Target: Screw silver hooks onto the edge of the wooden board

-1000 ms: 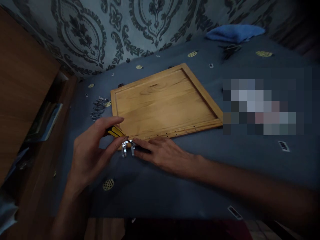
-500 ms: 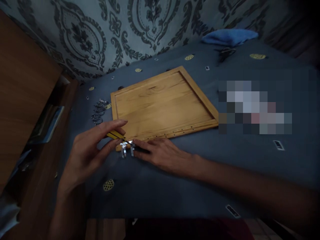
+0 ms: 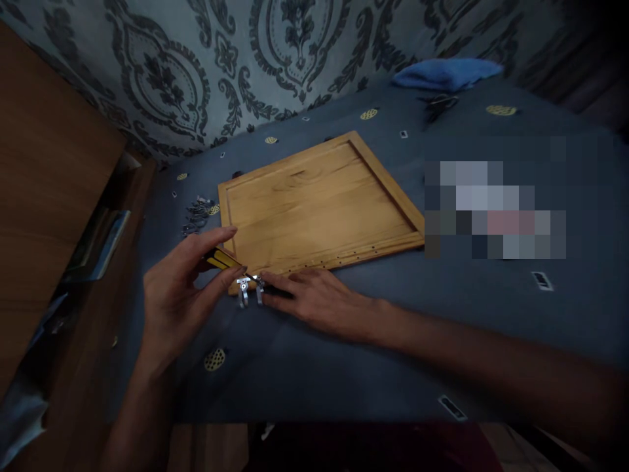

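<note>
A light wooden board (image 3: 304, 196) with a raised frame lies on the dark bedcover; a row of small dark holes runs along its near edge. At its near left corner are two shiny metal hooks (image 3: 244, 288), side by side. My left hand (image 3: 181, 282) grips a yellow-and-black screwdriver (image 3: 223, 258) between thumb and fingers, with the shaft slanting down to the right-hand hook (image 3: 260, 292). Coming from the right, my right hand (image 3: 319, 298) holds that hook against the board's edge with its fingertips. The exact screwdriver tip is hard to make out.
Several more metal hooks (image 3: 196, 216) lie in a pile left of the board. A blue cloth (image 3: 447, 73) and a dark object (image 3: 439, 105) rest at the back right. Along the left runs a wooden shelf (image 3: 69, 367) holding books. A pixelated patch hides part of the right side.
The left index finger has lifted back a little and the screwdriver handle has turned slightly in the fingers. My right hand stays on the hook. The view has shifted slightly.
</note>
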